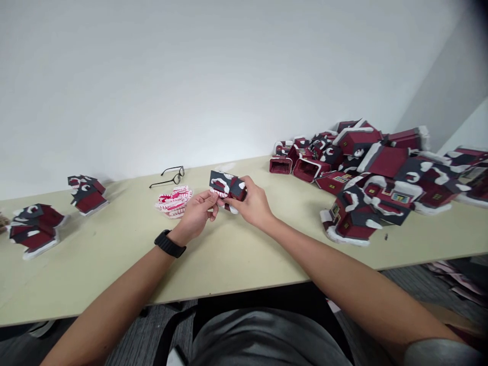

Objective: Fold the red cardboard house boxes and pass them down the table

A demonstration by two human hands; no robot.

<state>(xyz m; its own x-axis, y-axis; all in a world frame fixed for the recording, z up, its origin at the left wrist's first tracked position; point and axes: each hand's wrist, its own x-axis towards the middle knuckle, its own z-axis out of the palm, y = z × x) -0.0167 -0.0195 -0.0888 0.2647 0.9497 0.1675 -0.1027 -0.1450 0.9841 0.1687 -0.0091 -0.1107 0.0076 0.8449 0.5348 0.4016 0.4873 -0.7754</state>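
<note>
A grey shirt is seen nearest. Over the tabletop, a snowy miniature house is held in the half-curled right hand; red-and-white trim at its front is pinched narrowly by the left hand.

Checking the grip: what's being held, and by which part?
A model house: the right hand grips its right end; the left hand is at its lower left edge, its hold unclear.
</note>
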